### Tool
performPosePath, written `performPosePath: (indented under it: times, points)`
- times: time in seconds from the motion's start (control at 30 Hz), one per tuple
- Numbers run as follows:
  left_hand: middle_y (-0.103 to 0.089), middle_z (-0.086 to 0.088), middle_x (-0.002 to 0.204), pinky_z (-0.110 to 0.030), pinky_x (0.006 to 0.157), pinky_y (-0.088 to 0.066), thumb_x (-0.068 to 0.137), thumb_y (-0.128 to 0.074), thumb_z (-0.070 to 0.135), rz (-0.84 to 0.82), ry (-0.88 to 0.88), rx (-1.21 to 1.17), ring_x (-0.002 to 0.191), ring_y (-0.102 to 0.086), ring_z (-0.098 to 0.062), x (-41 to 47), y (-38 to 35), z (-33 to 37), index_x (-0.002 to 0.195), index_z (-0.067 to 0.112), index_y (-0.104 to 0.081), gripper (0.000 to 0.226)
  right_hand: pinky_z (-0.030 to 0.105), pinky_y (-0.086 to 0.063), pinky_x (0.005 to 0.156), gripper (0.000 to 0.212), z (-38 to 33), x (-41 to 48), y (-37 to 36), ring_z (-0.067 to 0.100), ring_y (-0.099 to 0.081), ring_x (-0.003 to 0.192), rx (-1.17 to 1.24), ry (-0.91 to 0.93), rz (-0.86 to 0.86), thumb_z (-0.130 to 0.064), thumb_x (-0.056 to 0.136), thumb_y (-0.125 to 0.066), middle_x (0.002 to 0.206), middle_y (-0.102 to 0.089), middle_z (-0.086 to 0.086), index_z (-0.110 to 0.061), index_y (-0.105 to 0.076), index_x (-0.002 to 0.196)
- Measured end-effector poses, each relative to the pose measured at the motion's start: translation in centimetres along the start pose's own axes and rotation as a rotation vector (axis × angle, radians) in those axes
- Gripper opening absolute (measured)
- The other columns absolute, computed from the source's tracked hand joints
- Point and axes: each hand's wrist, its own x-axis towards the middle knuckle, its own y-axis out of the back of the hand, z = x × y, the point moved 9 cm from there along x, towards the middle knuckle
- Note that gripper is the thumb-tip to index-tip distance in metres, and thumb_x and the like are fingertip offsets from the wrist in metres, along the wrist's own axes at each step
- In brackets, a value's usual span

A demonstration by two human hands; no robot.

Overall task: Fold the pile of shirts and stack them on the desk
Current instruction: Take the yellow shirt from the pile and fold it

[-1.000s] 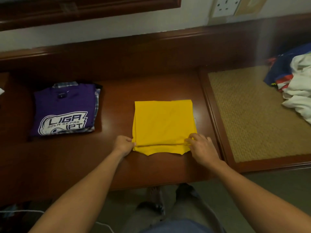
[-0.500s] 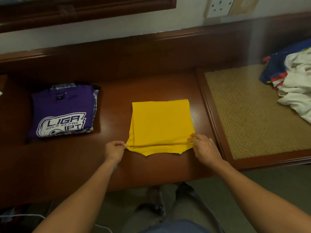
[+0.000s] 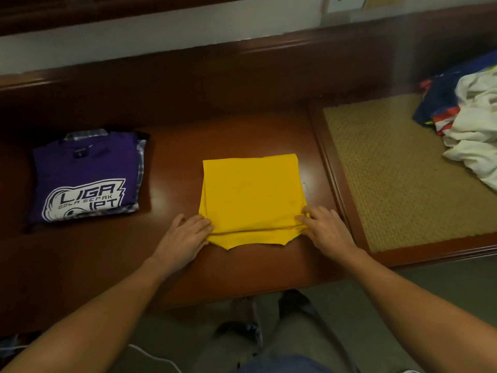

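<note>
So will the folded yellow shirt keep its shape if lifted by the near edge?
Probably floppy: the yellow shirt is thin layered cloth, its uneven hem poking out below the fold, so it would likely sag open. It may slide easily on the glossy desk.

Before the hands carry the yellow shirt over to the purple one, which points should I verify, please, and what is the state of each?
1. Fold of the yellow shirt: not ok; an uneven lower layer sticks out at its near edge.
2. Grip of the left hand: not ok; straight fingers only touch the near left corner.
3. Grip of the right hand: ok; it pinches the near right corner.
4. Stack: ok; the purple shirt lies folded flat on a plaid shirt.
5. Way across the desk to the stack: ok; bare wood between them.
6. The pile of shirts: not ok; unfolded ones lie on the woven mat.
</note>
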Motion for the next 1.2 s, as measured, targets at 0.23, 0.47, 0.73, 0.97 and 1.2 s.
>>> performPosePath:
  times: [0.23,0.47,0.73,0.97,1.2]
  points:
    - [-0.066,-0.008,0.118,-0.045,0.093,-0.04,0.098,-0.051,0.023,0.104,-0.071,0.01,0.11,-0.062,-0.027,0.1,-1.1,0.0,0.121,0.011,-0.07,0.033,0.039,-0.035,0.073,0.025,-1.4,-0.4,-0.3,0.028,-0.056,0.093,-0.103,0.113,0.18,-0.019,0.092,-0.062,0.107,-0.067,0.009,-0.01,-0.073,0.112]
    - [-0.069,-0.002,0.116,-0.036,0.093,-0.041,0.091,-0.072,0.022,0.092,0.104,-0.195,0.109,-0.062,-0.02,-0.8,-0.1,-0.7,0.115,0.015,-0.073,0.025,0.033,-0.034,0.071,0.017,-2.0,-0.7,0.5,0.023,-0.062,0.092,0.048,0.016,0.026,-0.023,0.087,-0.073,0.1,-0.068,-0.001,-0.019,-0.076,0.103]
    - [-0.074,0.006,0.111,-0.039,0.091,-0.053,0.093,-0.052,0.039,0.024,0.218,-0.45,0.104,-0.067,-0.013,-4.3,6.0,-1.5,0.11,0.022,-0.076,0.034,0.023,-0.036,0.069,0.019,-4.3,-1.7,6.9,0.007,-0.058,0.08,0.3,-0.074,-0.193,-0.034,0.092,-0.07,0.086,-0.063,-0.016,-0.025,-0.078,0.106]
    - [-0.075,0.011,0.093,-0.017,0.075,-0.049,0.095,-0.07,0.021,-0.181,0.386,-0.769,0.079,-0.064,0.005,-4.7,11.4,-3.4,0.099,0.031,-0.074,0.011,0.015,-0.043,0.061,0.006,-5.1,-2.0,12.9,-0.006,-0.058,0.067,0.405,-0.226,-0.279,-0.022,0.09,-0.074,0.072,-0.067,-0.018,-0.026,-0.079,0.091]
    - [-0.072,0.005,0.104,-0.02,0.078,-0.047,0.098,-0.065,0.025,-0.268,0.501,-0.926,0.1,-0.064,-0.008,-2.5,12.4,-5.6,0.109,0.018,-0.076,0.017,0.029,-0.045,0.063,0.034,-3.3,0.4,13.0,0.008,-0.056,0.063,0.617,-0.387,-0.38,-0.021,0.092,-0.07,0.063,-0.064,-0.006,-0.03,-0.075,0.059]
